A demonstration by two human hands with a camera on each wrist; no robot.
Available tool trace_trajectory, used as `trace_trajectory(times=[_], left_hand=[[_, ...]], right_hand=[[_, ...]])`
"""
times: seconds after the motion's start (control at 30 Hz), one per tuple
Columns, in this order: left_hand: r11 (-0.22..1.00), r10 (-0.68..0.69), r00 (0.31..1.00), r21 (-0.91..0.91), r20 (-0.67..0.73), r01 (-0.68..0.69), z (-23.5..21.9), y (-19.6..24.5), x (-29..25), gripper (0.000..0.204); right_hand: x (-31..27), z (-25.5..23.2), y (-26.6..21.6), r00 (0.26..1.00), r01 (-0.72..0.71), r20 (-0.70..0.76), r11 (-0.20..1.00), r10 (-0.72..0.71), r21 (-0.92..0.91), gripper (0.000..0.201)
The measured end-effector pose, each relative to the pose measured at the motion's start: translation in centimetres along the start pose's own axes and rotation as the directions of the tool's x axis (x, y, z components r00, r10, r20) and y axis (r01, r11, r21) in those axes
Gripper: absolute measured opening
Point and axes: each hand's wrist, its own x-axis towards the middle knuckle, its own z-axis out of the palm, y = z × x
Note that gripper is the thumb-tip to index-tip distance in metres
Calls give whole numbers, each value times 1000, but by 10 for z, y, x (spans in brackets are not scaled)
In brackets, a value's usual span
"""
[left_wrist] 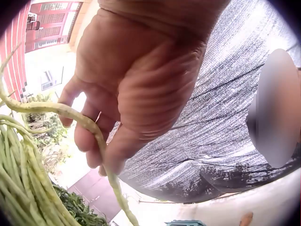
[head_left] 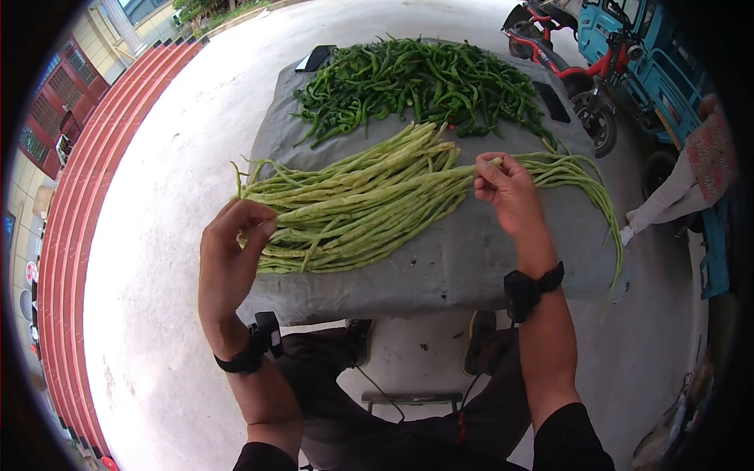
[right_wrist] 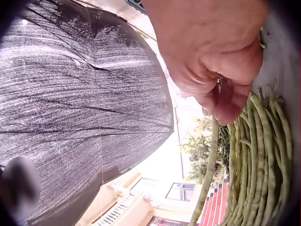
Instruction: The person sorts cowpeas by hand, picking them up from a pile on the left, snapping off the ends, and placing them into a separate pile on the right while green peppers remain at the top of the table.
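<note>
A thick bundle of long pale green beans (head_left: pixel 353 204) lies across the grey-covered table (head_left: pixel 440 275). Above its left end the left hand (head_left: pixel 228 255) pinches one long bean (left_wrist: pixel 49 107) between thumb and fingers, as the left wrist view shows. At the bundle's right end the right hand (head_left: pixel 506 192) pinches a bean (right_wrist: pixel 210 165) between thumb and fingertips; it hangs down from them in the right wrist view. A looser group of thin beans (head_left: pixel 577 177) trails past the right hand over the table's right side.
Green peppers (head_left: pixel 416 82) are heaped at the table's far side, with a dark flat object (head_left: pixel 552 102) at their right and another (head_left: pixel 316 58) at the left. Beyond stand a red scooter (head_left: pixel 550 51) and a blue vehicle (head_left: pixel 667 71); a person's legs (head_left: pixel 667 192) are at the right.
</note>
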Motion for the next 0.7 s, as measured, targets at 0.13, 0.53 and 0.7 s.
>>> trace_trajectory(times=[0.13, 0.53, 0.7], left_hand=[[998, -21, 1000, 59, -12, 22, 3, -2, 0, 13], [870, 108, 991, 474, 79, -133, 38, -32, 6, 13], [856, 98, 992, 502, 74, -122, 44, -35, 5, 22]], right_hand=[[9, 11, 14, 998, 59, -28, 992, -63, -114, 16], [27, 20, 34, 940, 232, -38, 715, -340, -659, 20], [24, 25, 34, 916, 242, -40, 626, -400, -742, 23]])
